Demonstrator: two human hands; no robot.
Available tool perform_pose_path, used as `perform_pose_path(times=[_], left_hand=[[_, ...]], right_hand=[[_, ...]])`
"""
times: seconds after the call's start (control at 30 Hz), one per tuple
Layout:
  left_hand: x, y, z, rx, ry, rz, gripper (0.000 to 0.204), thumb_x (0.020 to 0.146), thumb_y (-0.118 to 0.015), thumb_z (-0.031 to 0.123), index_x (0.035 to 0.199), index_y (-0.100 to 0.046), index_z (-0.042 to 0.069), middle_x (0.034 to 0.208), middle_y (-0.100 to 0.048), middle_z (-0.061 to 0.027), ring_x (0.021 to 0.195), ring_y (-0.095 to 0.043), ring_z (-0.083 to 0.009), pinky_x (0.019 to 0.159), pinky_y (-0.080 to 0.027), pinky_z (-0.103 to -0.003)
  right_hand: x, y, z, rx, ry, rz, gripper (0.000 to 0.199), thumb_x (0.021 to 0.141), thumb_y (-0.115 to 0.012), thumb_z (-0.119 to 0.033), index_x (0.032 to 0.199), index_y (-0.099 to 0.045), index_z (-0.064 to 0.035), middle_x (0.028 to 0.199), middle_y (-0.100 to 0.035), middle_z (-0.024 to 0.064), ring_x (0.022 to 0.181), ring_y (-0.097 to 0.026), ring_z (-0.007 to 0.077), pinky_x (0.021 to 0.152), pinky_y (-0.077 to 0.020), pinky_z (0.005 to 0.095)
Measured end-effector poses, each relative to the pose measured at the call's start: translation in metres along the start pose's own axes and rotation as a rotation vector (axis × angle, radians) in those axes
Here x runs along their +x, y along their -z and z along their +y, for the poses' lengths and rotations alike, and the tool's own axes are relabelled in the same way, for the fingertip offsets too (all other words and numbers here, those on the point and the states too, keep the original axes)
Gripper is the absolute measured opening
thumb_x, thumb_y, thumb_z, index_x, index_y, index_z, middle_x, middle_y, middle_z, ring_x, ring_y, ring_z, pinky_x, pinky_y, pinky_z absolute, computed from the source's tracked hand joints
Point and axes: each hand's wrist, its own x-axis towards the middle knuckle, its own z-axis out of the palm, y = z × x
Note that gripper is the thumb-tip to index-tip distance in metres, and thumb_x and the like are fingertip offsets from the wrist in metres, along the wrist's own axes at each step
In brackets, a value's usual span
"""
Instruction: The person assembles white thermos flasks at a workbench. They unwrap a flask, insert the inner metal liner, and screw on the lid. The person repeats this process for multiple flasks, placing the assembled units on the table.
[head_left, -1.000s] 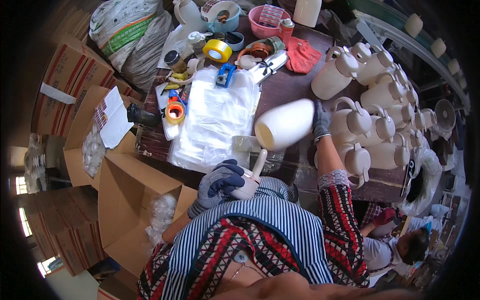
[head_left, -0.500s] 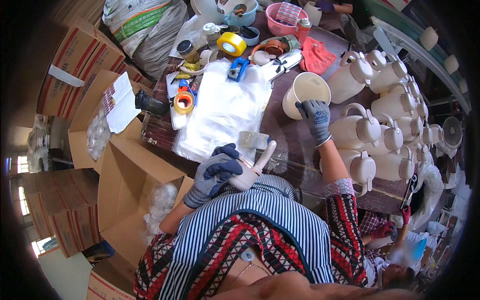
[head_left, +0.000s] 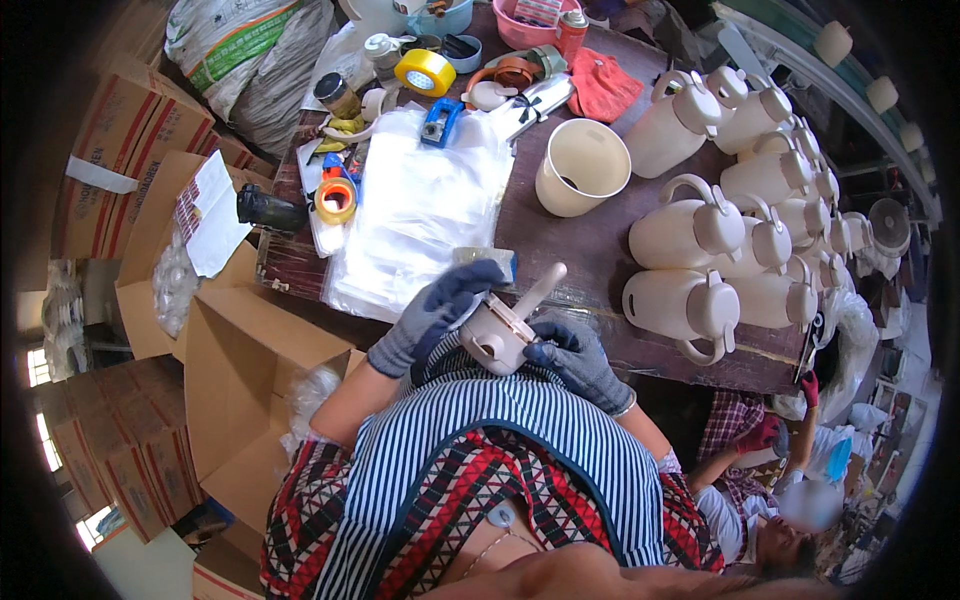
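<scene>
A beige jug top with an upright curved handle is held over my lap, just off the table's near edge. My left hand, in a grey and dark blue glove, grips its left side with curled fingers. On the other side, my right hand, gloved alike, pinches the piece near the foot of the handle. Past my hands stands an open cream bucket with a small dark thing inside. A stack of clear plastic bags lies to its left.
Several beige jugs crowd the table's right side. Tape rolls, a blue tape cutter and a red cloth lie farther back. An open carton stands at my left. A co-worker's gloved hand shows at lower right.
My right hand has left the bucket's rim and come down to the jug top. Both hands now hold the piece, which has turned. The view has shifted slightly.
</scene>
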Motion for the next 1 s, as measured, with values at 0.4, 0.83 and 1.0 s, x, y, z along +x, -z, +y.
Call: perform_pose_path(times=[0.4, 0.83, 1.0], left_hand=[[0.004, 0.006, -0.016, 0.139, 0.284, -0.254, 0.028, 0.090, -0.076, 0.018, 0.111, -0.068, 0.001, 0.106, -0.068, -0.0053, 0.100, -0.061, -0.0139, 0.094, -0.049, -0.031], [0.024, -0.003, -0.007, 0.503, 0.159, -0.381, 0.028, 0.094, -0.070, 0.027, 0.103, -0.068, 0.001, 0.093, -0.067, -0.0047, 0.088, -0.060, -0.0134, 0.086, -0.049, -0.030], [0.025, -0.005, -0.022, 0.351, 0.223, -0.355, 0.031, 0.098, -0.064, 0.032, 0.108, -0.068, 0.003, 0.104, -0.065, -0.0053, 0.101, -0.059, -0.0156, 0.095, -0.045, -0.032]], right_hand=[[-0.021, 0.007, 0.048, 0.194, 0.070, 0.056, 0.048, 0.093, -0.069, -0.042, 0.111, -0.070, 0.0030, 0.108, -0.067, 0.0134, 0.100, -0.062, 0.0236, 0.092, -0.0489, 0.0360], [-0.017, 0.005, 0.013, -0.121, 0.051, 0.125, 0.035, 0.091, -0.069, -0.026, 0.110, -0.069, 0.0032, 0.099, -0.072, 0.0126, 0.089, -0.066, 0.0194, 0.082, -0.0523, 0.0340], [-0.021, 0.004, 0.007, -0.186, 0.005, 0.210, 0.028, 0.094, -0.066, -0.022, 0.101, -0.071, 0.0040, 0.090, -0.072, 0.0109, 0.083, -0.065, 0.0170, 0.079, -0.0520, 0.0319]])
